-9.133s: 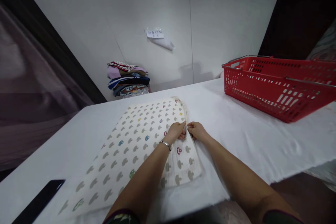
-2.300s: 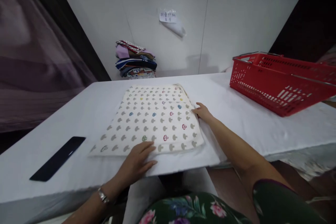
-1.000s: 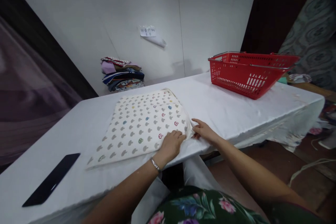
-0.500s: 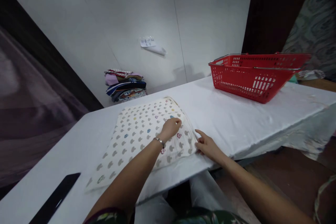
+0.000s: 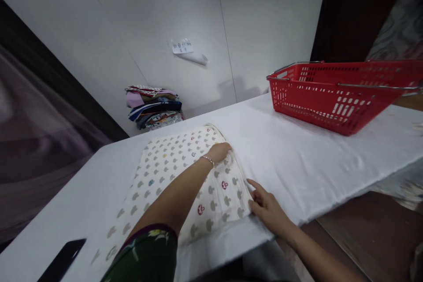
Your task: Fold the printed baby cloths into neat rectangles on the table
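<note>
While the red basket (image 5: 330,92) stands on the white-covered worktop (image 5: 297,176), a cream mushroom-print cloth (image 5: 178,154) lies spread to its left and nearer the person, apart from it. The left grip (image 5: 220,152) rests on the cloth along the edge facing the basket; its fingers are curled and their tips hidden, so I cannot tell whether they pinch the fabric. The right grip (image 5: 267,209), closer to the person than the basket and to its left, is at the cloth's near corner on that same side. Its forefinger and thumb are spread, the thumb by the edge; whether the other curled fingers nip any cloth, I cannot tell. A pale bracelet (image 5: 208,159) circles the left wrist, below a dark green sleeve (image 5: 147,246). Well to the left of the basket, near the wall (image 5: 158,9), is a stack of folded textiles (image 5: 153,108). A paper note (image 5: 182,47) hangs on the wall, left of the basket and higher. Far left of the basket, toward the person, lies a black phone-like slab (image 5: 62,260).
</note>
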A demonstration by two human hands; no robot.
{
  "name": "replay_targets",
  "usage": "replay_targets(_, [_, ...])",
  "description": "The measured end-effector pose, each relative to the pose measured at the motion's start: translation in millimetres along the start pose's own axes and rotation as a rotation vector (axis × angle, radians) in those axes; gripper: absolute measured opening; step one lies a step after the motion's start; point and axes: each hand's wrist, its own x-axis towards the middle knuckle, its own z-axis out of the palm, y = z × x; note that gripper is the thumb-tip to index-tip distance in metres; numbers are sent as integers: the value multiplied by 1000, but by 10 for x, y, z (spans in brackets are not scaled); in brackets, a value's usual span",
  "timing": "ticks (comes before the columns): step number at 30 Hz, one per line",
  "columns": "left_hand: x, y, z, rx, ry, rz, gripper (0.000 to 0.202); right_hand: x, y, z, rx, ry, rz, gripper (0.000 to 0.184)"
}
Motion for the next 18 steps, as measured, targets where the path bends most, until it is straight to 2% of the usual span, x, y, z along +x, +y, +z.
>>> replay_targets(5, [69, -69, -75, 72, -68, 81, 27, -6, 25, 2, 17, -24, 4, 57])
replay_targets(11, [149, -100, -222, 109, -88, 88, 18, -32, 31, -13, 50, -45, 10, 54])
replay_targets(15, [116, -129, -206, 106, -112, 108, 17, -46, 29, -15, 52, -48, 17, 53])
replay_targets(18, [58, -166, -164, 125, -75, 133, 16, -51, 36, -13, 51, -49, 1, 53])
